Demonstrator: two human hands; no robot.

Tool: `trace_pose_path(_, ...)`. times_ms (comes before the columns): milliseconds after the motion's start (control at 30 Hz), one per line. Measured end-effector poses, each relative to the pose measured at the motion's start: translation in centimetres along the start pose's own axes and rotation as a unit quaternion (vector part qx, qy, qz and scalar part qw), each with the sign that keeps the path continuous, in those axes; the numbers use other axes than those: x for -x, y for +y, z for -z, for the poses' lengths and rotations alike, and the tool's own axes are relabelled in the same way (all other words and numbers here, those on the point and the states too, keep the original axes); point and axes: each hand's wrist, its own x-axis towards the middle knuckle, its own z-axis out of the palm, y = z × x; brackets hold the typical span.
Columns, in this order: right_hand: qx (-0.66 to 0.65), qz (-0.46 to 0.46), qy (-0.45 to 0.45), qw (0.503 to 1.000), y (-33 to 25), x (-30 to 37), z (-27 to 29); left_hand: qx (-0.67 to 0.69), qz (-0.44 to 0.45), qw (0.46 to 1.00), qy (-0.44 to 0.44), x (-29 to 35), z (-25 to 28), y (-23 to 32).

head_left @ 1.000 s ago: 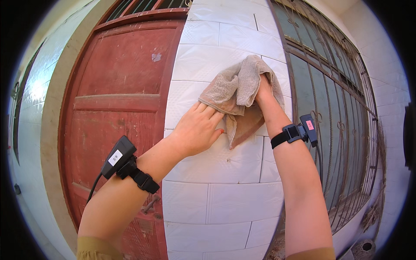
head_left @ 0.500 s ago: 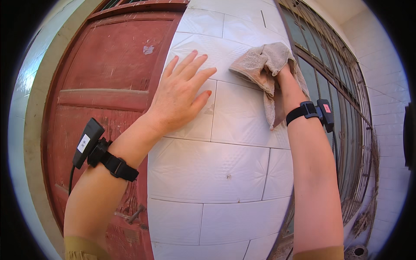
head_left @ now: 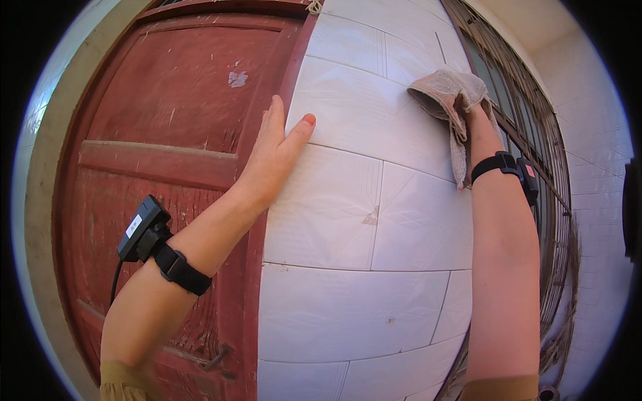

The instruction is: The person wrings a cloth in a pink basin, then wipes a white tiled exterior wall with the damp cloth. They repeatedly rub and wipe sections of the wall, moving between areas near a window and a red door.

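Observation:
A grey-beige cloth (head_left: 445,93) is draped around my right hand (head_left: 476,115), which presses it to the upper right of a white tiled wall (head_left: 348,307). Most of that hand's fingers are hidden in the folds, and one corner of the cloth hangs below the wrist. My left hand (head_left: 273,150) is seen edge-on where the wall meets the red door frame (head_left: 251,301). Its fingers are stretched out with the thumb apart, and nothing is in it. Whether it touches the wall or the frame, I cannot tell.
At left stands a worn red wooden door (head_left: 170,87) with a metal handle (head_left: 217,356). A barred window (head_left: 535,127) borders the wall on the right. Black straps (head_left: 180,267) with small devices circle both forearms. A small brown mark (head_left: 372,215) shows on the tiles.
The view has shifted, so the wall appears further right. My left hand has moved left across the tiles to the door frame and turned edge-on. My right hand and the cloth have moved slightly up and right.

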Motion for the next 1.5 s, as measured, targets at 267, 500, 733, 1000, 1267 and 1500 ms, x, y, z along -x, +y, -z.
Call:
trace_pose_path(267, -0.036, 0.043, 0.051, 0.997, -7.5, -4.3, 3.3, -0.025, -0.004, 0.999, 0.029, 0.6, -1.0, 0.2)
trace_pose_path(500, -0.053, 0.073, 0.077, 0.993, -13.7, -8.3, 6.1, -0.1, -0.034, 0.993, 0.044, 0.9, -0.7, 0.3)
trace_pose_path(733, -0.066, 0.091, 0.071, 0.991, -17.5, -11.1, 7.4, -0.076, -0.003, 0.996, 0.043, 1.6, -0.3, 1.2)
trace_pose_path(1000, -0.184, 0.129, 0.178, 0.958, -18.1, -10.6, 4.4, -0.041, -0.005, 0.999, 0.034, 6.3, 3.0, -0.5)
trace_pose_path(1267, 0.726, 0.047, 0.41, 0.55, -18.1, -1.2, -0.1, -0.047, -0.016, 0.997, 0.065, 10.8, 3.7, 1.2)
trace_pose_path(1500, 0.931, -0.096, 0.046, -0.348, -19.7, 12.6, 0.6, -0.137, -0.031, 0.988, 0.06, 15.7, 2.9, 4.2)
